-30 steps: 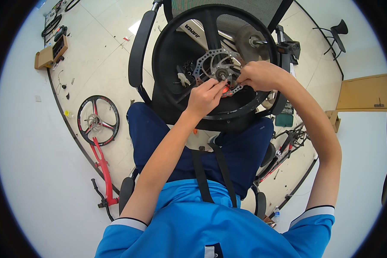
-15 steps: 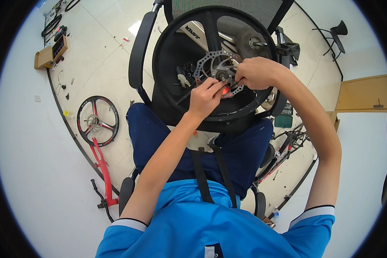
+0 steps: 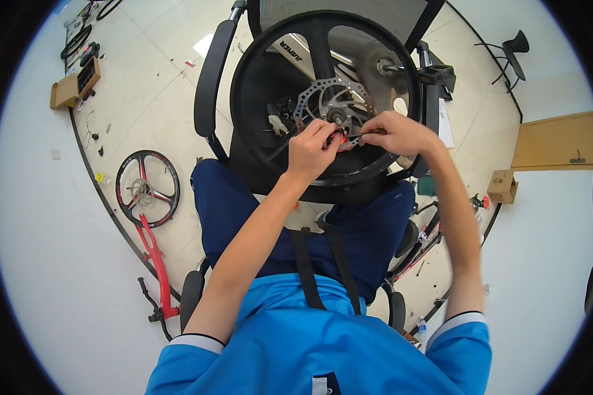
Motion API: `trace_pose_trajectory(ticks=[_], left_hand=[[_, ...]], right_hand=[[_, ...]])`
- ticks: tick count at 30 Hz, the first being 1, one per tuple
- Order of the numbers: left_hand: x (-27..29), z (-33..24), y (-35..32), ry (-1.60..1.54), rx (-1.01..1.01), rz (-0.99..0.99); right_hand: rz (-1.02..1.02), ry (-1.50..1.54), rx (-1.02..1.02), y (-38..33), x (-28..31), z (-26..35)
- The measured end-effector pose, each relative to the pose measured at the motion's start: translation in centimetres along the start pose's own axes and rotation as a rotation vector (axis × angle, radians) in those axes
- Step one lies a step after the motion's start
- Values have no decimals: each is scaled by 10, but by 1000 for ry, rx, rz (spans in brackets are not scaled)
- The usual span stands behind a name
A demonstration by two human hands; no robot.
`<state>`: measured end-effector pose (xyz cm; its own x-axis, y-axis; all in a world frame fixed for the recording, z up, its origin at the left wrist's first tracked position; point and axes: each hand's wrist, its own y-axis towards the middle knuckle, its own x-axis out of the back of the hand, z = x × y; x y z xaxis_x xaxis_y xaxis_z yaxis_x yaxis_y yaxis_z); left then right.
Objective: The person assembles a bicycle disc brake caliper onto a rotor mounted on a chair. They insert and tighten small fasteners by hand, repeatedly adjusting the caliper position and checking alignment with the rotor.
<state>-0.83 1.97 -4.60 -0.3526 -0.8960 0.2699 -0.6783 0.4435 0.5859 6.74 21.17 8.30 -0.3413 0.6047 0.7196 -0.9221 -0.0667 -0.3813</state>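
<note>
A black bicycle wheel (image 3: 324, 49) lies flat on the seat of an office chair in front of me, with a silver brake disc (image 3: 308, 99) at its hub. My left hand (image 3: 311, 151) is closed, its fingertips bunched at the near side of the axle; what they hold is hidden. A small glowing red-orange patch (image 3: 342, 141) shows beside those fingertips. From the right, my right hand (image 3: 396, 133) pinches a thin metal rod-like tool (image 3: 354, 135) whose tip points toward the left fingertips. The tool's end cannot be made out.
Under the wheel lie a white frame part (image 3: 301, 54), a round grey metal part (image 3: 369, 69) and a pale glove-like piece (image 3: 277, 125). Chair armrests (image 3: 215, 79) flank the wheel. On the floor are another wheel (image 3: 175, 191), a red frame (image 3: 157, 260) and a cardboard box (image 3: 502, 186).
My right hand has moved down and slightly right, away from the hub, and the thin tool now shows. My right forearm has swung inward. The left hand stays nearly in place.
</note>
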Motion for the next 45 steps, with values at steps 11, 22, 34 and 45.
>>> trace_pose_trajectory(ticks=[11, 22, 34, 45], left_hand=[[45, -11, -75, -498, 708, -280], [35, 22, -31, -502, 791, -227], [28, 15, 2, -186, 489, -137], [29, 22, -3, -20, 401, -39]], right_hand=[[-1027, 887, -169, -7, -157, -21], [-1119, 1045, -78, 44, -142, -25], [-1065, 1007, -211, 45, -118, -7], [-1050, 1084, -210, 41, -126, -13]])
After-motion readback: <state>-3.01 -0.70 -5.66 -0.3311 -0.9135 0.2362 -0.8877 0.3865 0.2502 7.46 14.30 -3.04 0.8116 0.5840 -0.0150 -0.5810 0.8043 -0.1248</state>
